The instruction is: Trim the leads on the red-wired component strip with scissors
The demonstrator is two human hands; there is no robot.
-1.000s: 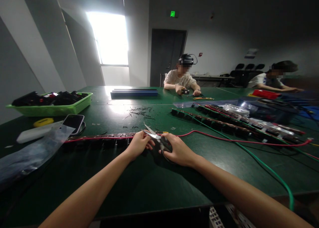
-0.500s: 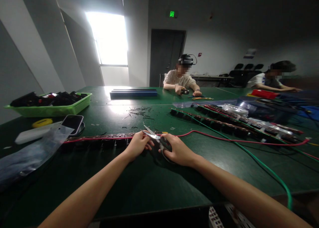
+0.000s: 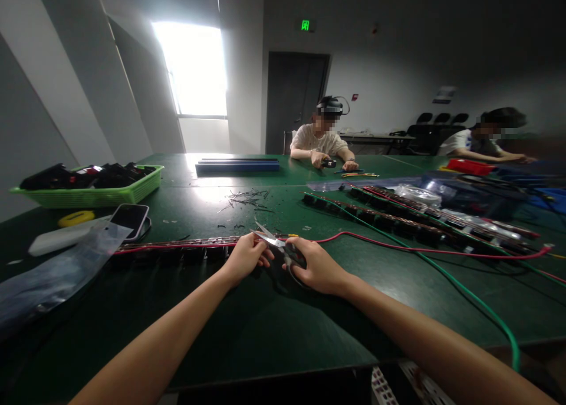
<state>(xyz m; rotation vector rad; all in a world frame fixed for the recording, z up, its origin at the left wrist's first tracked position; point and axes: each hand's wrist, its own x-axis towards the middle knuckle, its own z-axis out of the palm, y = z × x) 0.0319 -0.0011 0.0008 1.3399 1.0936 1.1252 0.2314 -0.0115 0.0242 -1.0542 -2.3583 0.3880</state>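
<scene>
My right hand (image 3: 316, 264) is wrapped round the dark handles of a pair of scissors (image 3: 272, 239). The silver blades are parted and point left, over the fingers of my left hand (image 3: 248, 256). Those left fingers are curled closed at the right part of a long black strip (image 3: 194, 253) with copper-coloured conductors and a red wire (image 3: 354, 234) along it. What the left fingertips pinch is hidden behind the hand. From beside my right hand, the red wire runs on across the table to the right.
Small black offcuts (image 3: 250, 200) lie beyond my hands. At left are a green basket (image 3: 95, 197) of black parts, a phone (image 3: 130, 221) and a plastic bag (image 3: 66, 275). More wired strips (image 3: 375, 219) and a green cable (image 3: 469, 296) lie right. Two people sit across the table.
Almost nothing differs. The scissors and both hands keep their places, with the view shifted very slightly.
</scene>
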